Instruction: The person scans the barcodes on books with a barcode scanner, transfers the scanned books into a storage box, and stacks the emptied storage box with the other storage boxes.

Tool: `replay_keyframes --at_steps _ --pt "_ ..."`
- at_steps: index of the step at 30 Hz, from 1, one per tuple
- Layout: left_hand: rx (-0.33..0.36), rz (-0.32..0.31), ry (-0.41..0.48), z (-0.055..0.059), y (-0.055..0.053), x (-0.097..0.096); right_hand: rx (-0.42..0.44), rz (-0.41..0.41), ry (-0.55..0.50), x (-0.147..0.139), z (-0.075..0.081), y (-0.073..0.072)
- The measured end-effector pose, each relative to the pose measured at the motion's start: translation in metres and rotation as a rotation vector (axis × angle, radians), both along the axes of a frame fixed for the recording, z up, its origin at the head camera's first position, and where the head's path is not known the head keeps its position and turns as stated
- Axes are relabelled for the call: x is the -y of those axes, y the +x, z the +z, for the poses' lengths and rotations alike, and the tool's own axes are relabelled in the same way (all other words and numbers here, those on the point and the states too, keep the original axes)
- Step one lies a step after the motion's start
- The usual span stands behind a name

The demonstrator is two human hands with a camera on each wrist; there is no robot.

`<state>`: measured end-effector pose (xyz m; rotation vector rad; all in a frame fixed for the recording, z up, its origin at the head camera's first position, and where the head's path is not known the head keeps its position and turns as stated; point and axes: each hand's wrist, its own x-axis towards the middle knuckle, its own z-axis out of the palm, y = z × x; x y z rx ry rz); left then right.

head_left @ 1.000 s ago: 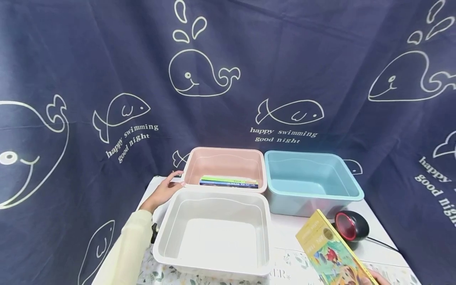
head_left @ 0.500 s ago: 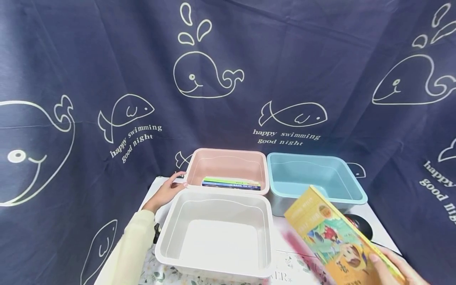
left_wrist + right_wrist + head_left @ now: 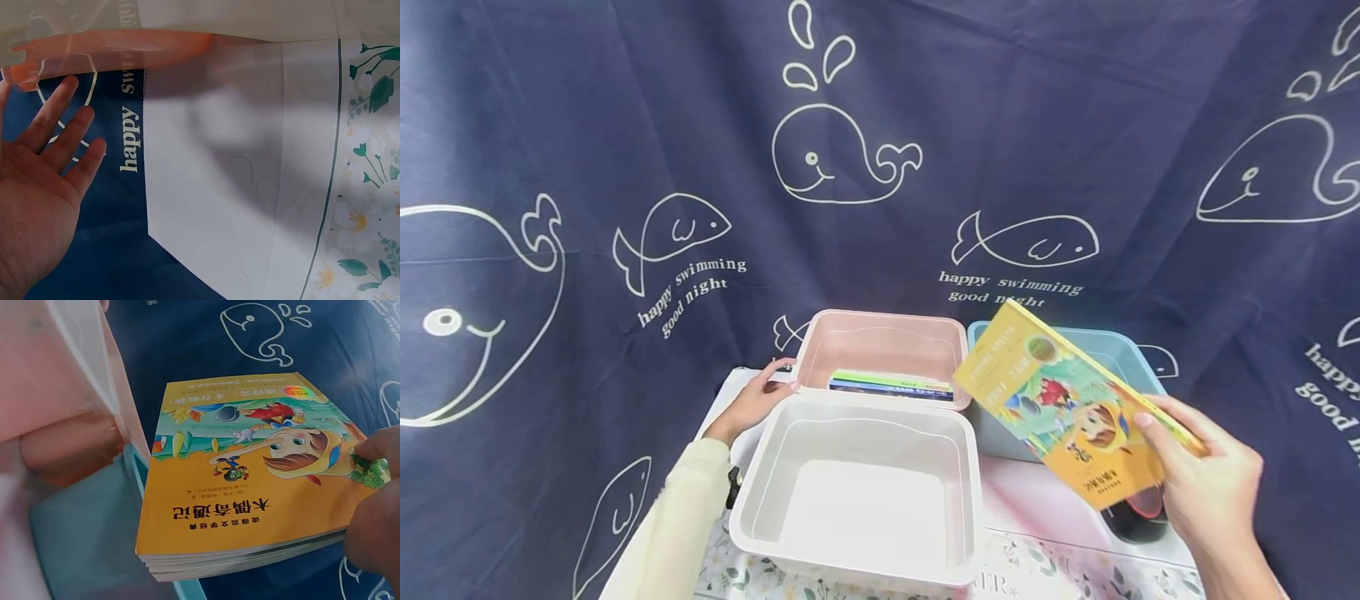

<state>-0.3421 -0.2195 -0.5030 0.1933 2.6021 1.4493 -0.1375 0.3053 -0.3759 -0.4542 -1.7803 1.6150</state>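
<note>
My right hand (image 3: 1213, 483) grips a yellow picture-covered book (image 3: 1060, 408) by one edge, thumb on its cover. The book is tilted and overlaps the blue bin (image 3: 1000, 433) in the head view. In the right wrist view, the same book (image 3: 250, 487) shows a cartoon long-nosed puppet, and its lower edge looks layered. My left hand (image 3: 756, 408) rests at the left rim of the pink bin (image 3: 883, 346). In the left wrist view, the left hand (image 3: 47, 181) has its fingers spread beneath an orange-pink rim. Several thin books (image 3: 891, 385) lie in the pink bin.
A white bin (image 3: 853, 568) stands in front of the pink one, on a white and floral-covered table (image 3: 1022, 575). A black rounded device (image 3: 1138, 521) sits at the right, partly behind the book. A dark blue curtain (image 3: 865, 258) with whale drawings hangs behind.
The right hand has come up from the lower right edge with the yellow book, raising it in front of the blue bin. The left hand has stayed at the pink bin.
</note>
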Motion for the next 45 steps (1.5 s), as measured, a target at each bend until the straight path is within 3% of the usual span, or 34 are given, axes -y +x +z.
replay_keyframes --at_steps 10,19,29,38,45 --pt "-0.006 -0.004 0.009 -0.002 0.001 0.000 -0.051 0.139 -0.020 0.024 0.010 -0.056" --pt "-0.006 -0.007 0.012 -0.002 -0.006 0.003 -0.078 0.246 0.052 0.058 0.018 -0.104" --pt "0.002 -0.004 0.014 -0.002 -0.008 0.006 -0.136 0.389 0.133 0.097 0.010 -0.162" --pt "-0.009 0.008 -0.001 -0.002 -0.007 0.005 -0.119 0.429 0.151 0.117 0.003 -0.198" --pt "0.004 0.009 0.001 -0.005 -0.006 0.002 -0.106 0.442 0.128 0.120 -0.006 -0.211"
